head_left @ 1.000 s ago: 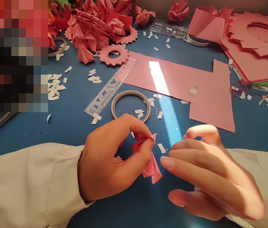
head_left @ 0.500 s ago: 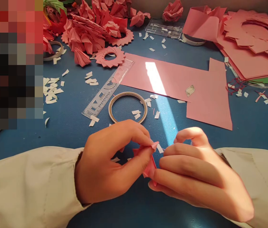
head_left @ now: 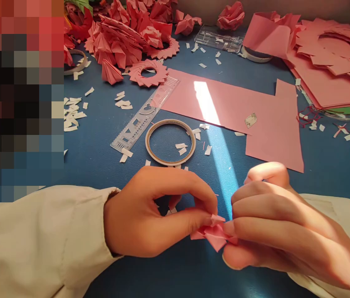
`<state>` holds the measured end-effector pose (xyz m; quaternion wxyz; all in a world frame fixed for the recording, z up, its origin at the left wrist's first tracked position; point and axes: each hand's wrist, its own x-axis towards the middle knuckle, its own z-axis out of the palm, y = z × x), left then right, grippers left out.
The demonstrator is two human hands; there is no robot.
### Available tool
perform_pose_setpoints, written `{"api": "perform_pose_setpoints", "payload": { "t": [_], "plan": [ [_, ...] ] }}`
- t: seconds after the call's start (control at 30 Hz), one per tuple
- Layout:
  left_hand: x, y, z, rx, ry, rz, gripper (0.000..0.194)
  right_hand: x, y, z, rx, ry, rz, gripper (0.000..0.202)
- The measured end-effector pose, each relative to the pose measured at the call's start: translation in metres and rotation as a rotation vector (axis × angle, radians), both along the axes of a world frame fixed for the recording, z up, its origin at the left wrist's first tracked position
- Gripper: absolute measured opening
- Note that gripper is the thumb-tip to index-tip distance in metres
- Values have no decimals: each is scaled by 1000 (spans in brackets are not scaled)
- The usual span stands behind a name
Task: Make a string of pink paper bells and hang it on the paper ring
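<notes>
A small piece of folded pink paper (head_left: 216,238) is held between my two hands, low over the blue table (head_left: 175,277). My left hand (head_left: 159,211) pinches its upper left part between thumb and index finger. At its right side, the thumb and fingertips of my right hand (head_left: 286,227) close on the paper. Its points stick out below and between the fingers; part of it is hidden by them. Just beyond my left hand lies a roll of tape (head_left: 148,142), a thin ring flat on the table.
A clear stencil ruler (head_left: 131,131) overlaps a cut pink sheet (head_left: 224,103). Behind are a pile of folded pink paper flowers (head_left: 116,45), a small pleated paper ring (head_left: 134,74) and a larger one (head_left: 305,45). White paper scraps (head_left: 125,104) are scattered about. A pixelated block covers the upper left.
Both hands and the folded paper have moved down and to the right. The paper is turned, so more of its points show. The view has shifted slightly.
</notes>
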<state>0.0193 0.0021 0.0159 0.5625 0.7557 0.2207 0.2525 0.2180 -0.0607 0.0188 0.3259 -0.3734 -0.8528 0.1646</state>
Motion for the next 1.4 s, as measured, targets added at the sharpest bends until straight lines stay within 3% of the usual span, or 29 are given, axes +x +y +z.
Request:
{"api": "perform_pose_setpoints", "payload": {
  "t": [0.1, 0.23, 0.33, 0.5, 0.93, 1.2, 1.3, 1.4],
  "plan": [
    [2, 2, -1, -127, 32, -30, 12, -1, -2, 0, -40, 0, 24, 13],
    [6, 6, 2, -262, 110, -130, 7, -6, -2, -1, -5, 41, -67, 17],
    [6, 9, 6, -284, 158, -168, 8, -5, -1, -1, -58, 18, -2, 15],
    [5, 10, 6, -287, 182, -190, 4, 2, -1, -2, -84, -2, 87, 22],
    [8, 5, 5, -500, 118, -169, 15, -1, 3, -11, -51, -33, 76, 21],
    [8, 0, 2, -364, 114, -110, 15, 5, 10, -13, -28, -54, 87, 27],
    [6, -2, -1, -307, 122, -50, 30, 4, 11, -14, -38, -24, 84, 29],
    [2, -3, -2, -130, 133, -93, 26, -2, 11, -17, -98, 93, -46, 31]
  ]
}}
